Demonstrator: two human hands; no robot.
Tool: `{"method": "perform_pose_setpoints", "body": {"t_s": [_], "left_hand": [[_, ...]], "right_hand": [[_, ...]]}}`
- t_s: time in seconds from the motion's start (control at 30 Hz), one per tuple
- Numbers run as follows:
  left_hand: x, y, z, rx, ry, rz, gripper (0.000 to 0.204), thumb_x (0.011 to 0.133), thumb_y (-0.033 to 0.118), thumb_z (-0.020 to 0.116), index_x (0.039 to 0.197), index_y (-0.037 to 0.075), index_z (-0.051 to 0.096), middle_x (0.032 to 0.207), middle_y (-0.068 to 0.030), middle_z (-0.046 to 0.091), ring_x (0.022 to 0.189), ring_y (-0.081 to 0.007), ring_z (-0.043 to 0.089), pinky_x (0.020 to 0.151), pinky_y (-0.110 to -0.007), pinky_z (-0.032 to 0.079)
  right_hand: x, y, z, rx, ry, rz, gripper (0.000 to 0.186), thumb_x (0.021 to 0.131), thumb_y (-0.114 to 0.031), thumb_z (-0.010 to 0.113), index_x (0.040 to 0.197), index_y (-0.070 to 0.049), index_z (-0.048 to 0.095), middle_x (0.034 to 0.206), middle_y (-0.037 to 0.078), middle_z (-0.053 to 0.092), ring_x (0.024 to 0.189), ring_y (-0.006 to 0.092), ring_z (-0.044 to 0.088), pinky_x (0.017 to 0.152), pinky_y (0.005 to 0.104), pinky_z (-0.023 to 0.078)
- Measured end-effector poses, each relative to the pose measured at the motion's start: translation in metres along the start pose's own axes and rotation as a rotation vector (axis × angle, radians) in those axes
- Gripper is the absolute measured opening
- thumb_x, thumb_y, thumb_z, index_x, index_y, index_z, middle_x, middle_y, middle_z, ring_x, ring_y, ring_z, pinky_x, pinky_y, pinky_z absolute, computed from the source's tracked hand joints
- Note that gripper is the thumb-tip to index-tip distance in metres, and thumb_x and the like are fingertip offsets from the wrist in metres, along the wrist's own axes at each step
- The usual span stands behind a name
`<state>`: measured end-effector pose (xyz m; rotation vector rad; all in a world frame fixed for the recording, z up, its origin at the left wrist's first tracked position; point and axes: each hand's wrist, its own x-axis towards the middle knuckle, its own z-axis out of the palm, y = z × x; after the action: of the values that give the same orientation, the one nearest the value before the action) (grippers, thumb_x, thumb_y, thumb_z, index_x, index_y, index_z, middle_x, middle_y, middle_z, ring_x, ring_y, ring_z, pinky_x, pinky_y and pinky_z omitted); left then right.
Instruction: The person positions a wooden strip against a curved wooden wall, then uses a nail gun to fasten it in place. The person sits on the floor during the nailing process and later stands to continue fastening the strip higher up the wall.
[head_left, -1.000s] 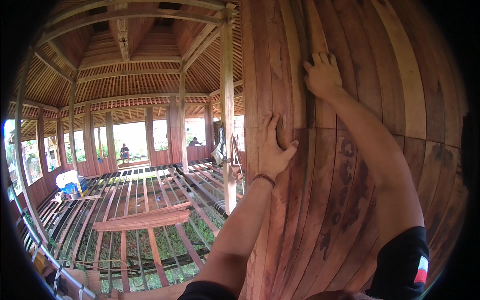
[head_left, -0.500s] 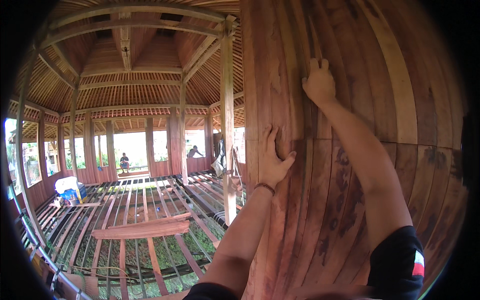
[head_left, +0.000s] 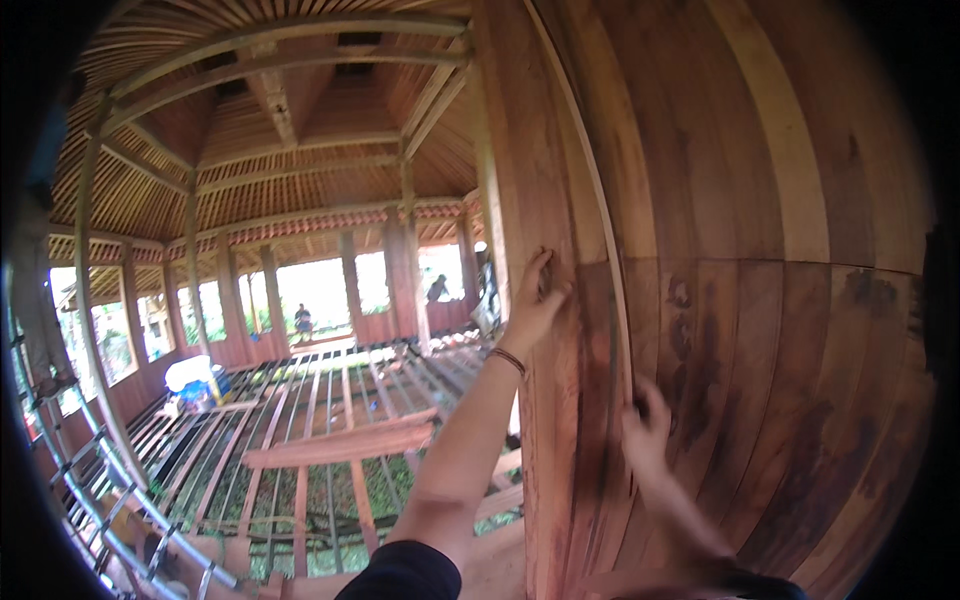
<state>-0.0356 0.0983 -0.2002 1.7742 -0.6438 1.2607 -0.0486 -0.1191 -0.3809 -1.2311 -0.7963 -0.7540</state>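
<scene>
A tall wooden plank stands at the plank wall, its right edge showing as a pale, bowed line raised from the boards behind. My left hand rests against the wood left of that line, fingers slightly bent and thumb apart, gripping nothing that I can see. Lower down, my right hand is closed at the plank's raised edge, fingers curled by it; motion blurs it slightly. The plank wall fills the right side, with a horizontal seam across it and dark stains below.
Open floor joists with gaps over grass spread to the left, with loose boards lying across them. A metal ladder leans at lower left. Posts stand around. Two people are far back, near a blue-and-white pile.
My right hand has come down from high on the wall to the plank's lower edge. That edge now stands out from the wall. My left hand stays near the seam; the view has turned left.
</scene>
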Motion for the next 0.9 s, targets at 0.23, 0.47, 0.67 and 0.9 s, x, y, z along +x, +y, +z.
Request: {"method": "perform_pose_setpoints", "body": {"t_s": [0.23,0.47,0.67,0.9], "left_hand": [[-0.166,0.065,-0.073,-0.634,0.065,-0.542,0.062,0.107,0.046,0.042,0.15,0.001,0.041,0.149,-0.0189,0.052,0.138,-0.029,0.05,0.112,-0.045,0.041],[-0.353,0.084,-0.088,-0.469,0.505,-0.914,0.038,0.108,0.022,0.053,0.139,0.0,0.052,0.125,-0.0169,0.065,0.114,-0.0297,0.067,0.095,-0.043,0.058],[-0.455,0.126,-0.093,-0.336,0.717,-1.111,0.036,0.107,0.021,0.054,0.132,-0.005,0.053,0.123,-0.0192,0.065,0.115,-0.0313,0.066,0.097,-0.044,0.058],[-0.526,0.165,-0.089,-0.257,0.84,-1.212,0.024,0.104,0.019,0.06,0.121,0.002,0.056,0.119,-0.0142,0.068,0.114,-0.0262,0.068,0.095,-0.041,0.057]], "right_hand": [[-0.282,0.039,-0.061,0.249,-0.309,0.463,0.006,0.097,-0.006,0.059,0.092,-0.003,0.059,0.071,-0.005,0.05,0.064,0.0051,0.048,0.058,0.0234,0.04],[-0.419,0.061,-0.155,0.068,-0.732,0.9,0.017,0.09,-0.013,0.066,0.081,0.0,0.06,0.066,0.004,0.055,0.063,0.0131,0.055,0.058,0.0334,0.045],[-0.442,0.078,-0.183,-0.059,-1.169,0.87,0.023,0.086,-0.02,0.07,0.096,0.0,0.073,0.074,0.013,0.068,0.069,0.0207,0.067,0.067,0.0397,0.054],[-0.447,0.081,-0.186,0.058,-1.401,1.227,0.021,0.086,-0.013,0.068,0.101,-0.002,0.074,0.073,0.002,0.065,0.064,0.0098,0.061,0.058,0.0268,0.048]]}}
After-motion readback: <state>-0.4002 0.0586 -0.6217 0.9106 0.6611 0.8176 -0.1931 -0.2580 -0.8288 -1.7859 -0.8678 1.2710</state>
